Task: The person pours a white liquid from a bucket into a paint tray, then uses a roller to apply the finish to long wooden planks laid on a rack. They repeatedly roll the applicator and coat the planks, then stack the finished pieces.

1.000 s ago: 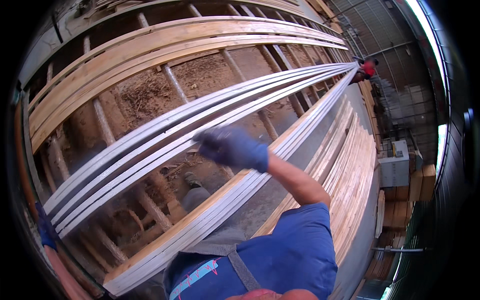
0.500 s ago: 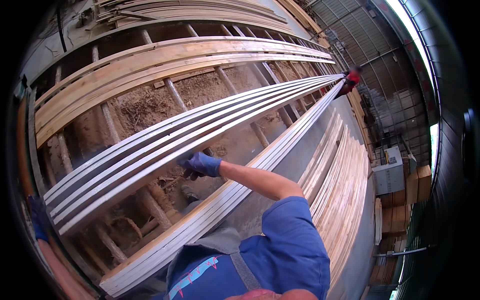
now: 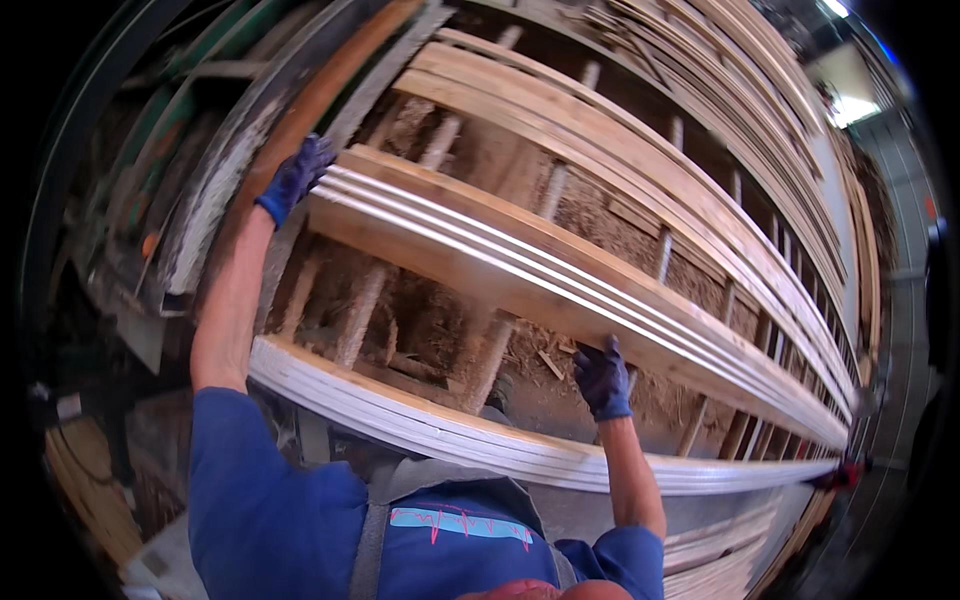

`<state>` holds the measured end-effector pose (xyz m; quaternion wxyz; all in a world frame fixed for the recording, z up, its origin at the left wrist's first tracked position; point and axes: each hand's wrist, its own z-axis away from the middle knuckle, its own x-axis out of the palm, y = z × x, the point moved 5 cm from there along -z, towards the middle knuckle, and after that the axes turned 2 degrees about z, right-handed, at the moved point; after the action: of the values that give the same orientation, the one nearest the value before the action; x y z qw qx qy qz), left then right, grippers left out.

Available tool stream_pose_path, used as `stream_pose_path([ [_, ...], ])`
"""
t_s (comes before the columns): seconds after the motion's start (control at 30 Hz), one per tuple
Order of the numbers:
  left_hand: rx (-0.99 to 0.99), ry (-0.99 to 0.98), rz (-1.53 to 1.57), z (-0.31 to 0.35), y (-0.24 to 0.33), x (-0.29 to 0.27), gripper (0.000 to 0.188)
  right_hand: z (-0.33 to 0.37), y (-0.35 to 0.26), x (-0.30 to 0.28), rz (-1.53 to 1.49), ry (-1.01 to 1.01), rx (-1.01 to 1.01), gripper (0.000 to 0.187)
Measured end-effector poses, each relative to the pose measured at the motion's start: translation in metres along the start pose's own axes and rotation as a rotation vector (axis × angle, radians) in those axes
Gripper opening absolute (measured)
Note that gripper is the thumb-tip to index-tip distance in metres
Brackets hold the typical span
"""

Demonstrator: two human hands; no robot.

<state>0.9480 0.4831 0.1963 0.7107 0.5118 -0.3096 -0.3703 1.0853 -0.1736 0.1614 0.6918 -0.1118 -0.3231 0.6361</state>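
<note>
A bundle of long wooden boards [image 3: 500, 260] with white edges lies side by side across a frame of round bars. My left hand [image 3: 297, 180], in a dark blue glove, is closed against the left end of these boards. Lower down and to the right, my right hand [image 3: 603, 382], gloved alike, has its bent fingers at the near board's lower edge; the fingertips are partly hidden there. Between me and the bundle lies a stack of boards [image 3: 420, 408] with white sides, which neither hand touches.
Bare planks [image 3: 560, 130] lie beyond the bundle on the round bars [image 3: 355, 315]. Wood shavings [image 3: 600, 235] cover the ground below. An orange-brown beam [image 3: 325, 75] and machinery stand at left. A person in red [image 3: 848, 474] is at the far right end.
My view has turned, bringing the boards' left end nearer the middle. The boards, spread with gaps before, now sit close together. My right hand stays by the near board.
</note>
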Motion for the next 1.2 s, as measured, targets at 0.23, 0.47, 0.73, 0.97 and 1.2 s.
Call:
stream_pose_path([
  [0.23,0.426,0.162,-0.251,0.026,-0.038,-0.011,0.052,-0.024,-0.007,0.002,-0.144,-0.057,-0.06,0.049],
  [0.47,0.352,0.154,-0.289,-0.01,-0.019,0.017,0.046,-0.053,-0.032,0.022,-0.298,0.033,-0.229,0.047],
  [0.73,0.208,0.215,0.031,-0.128,-0.002,0.027,0.054,-0.154,-0.108,0.065,-0.55,-0.003,-0.426,0.042],
  [0.97,0.448,0.284,-0.639,-0.15,0.023,0.02,0.05,-0.165,-0.141,0.108,-0.676,-0.394,-0.445,0.044],
  [1.2,0.308,0.225,-0.362,-0.015,0.103,0.071,0.055,-0.065,-0.143,0.092,-0.512,-0.468,-0.297,0.048],
])
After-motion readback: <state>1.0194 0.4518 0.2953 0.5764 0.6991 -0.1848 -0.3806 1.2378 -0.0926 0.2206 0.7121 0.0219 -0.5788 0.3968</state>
